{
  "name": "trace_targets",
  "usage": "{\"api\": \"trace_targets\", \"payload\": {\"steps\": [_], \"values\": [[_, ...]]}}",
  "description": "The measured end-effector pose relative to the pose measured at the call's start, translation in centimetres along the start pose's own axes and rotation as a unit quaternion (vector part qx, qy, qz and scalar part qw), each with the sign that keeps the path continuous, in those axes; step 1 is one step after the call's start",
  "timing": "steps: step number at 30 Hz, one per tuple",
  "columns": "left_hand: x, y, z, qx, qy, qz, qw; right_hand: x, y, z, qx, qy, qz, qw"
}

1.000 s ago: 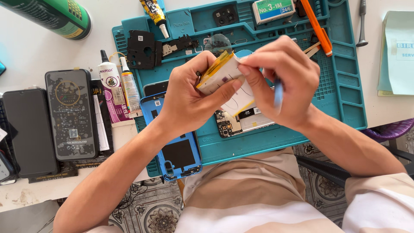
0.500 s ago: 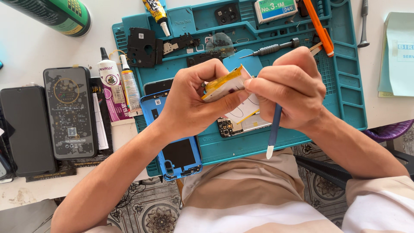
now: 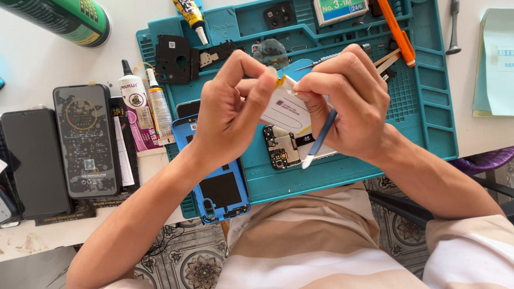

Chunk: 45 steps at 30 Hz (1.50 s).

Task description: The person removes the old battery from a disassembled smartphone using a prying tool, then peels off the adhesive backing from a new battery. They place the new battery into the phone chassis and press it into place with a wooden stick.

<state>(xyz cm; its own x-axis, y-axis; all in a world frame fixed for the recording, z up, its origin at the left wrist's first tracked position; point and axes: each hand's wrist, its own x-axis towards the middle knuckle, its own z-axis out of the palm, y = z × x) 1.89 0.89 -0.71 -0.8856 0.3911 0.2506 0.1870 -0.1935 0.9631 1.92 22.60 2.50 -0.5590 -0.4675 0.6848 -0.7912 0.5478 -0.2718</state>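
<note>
My left hand [image 3: 233, 107] and my right hand [image 3: 348, 101] both pinch a flat white phone battery [image 3: 286, 111] with a yellow tab, held above a teal work mat [image 3: 428, 107]. A blue plastic pry tool [image 3: 319, 140] is tucked in my right hand's fingers, tip pointing down. Below the battery lies an opened phone with its circuit board [image 3: 281, 147] showing. A blue phone back cover [image 3: 217, 184] lies under my left wrist.
Two dark phones [image 3: 85, 139] [image 3: 32, 160] lie at left beside glue tubes [image 3: 136, 107]. A green can [image 3: 64, 18] is at top left. An orange tool [image 3: 397, 32], a screwdriver [image 3: 321, 59] and black phone parts [image 3: 174, 58] rest on the mat. Papers [image 3: 495, 61] sit at right.
Both hands have turned the battery so its white face shows. The blue pry tool has swung slightly toward the circuit board.
</note>
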Motion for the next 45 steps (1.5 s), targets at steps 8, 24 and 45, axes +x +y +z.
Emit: {"api": "trace_targets", "payload": {"steps": [8, 24, 45], "values": [[0.0, -0.1, 0.0, 0.023, 0.001, -0.033, 0.999, -0.3, -0.2, 0.2, -0.053, 0.000, -0.045, 0.998], [-0.4, 0.3, 1.0, -0.035, 0.005, -0.057, 0.998, -2.2, 1.8, -0.5, -0.101, 0.001, -0.170, 0.980], [-0.6, -0.4, 0.8, 0.075, 0.058, 0.030, 0.995, 0.2, -1.4, 0.2, -0.072, 0.026, -0.009, 0.997]]}}
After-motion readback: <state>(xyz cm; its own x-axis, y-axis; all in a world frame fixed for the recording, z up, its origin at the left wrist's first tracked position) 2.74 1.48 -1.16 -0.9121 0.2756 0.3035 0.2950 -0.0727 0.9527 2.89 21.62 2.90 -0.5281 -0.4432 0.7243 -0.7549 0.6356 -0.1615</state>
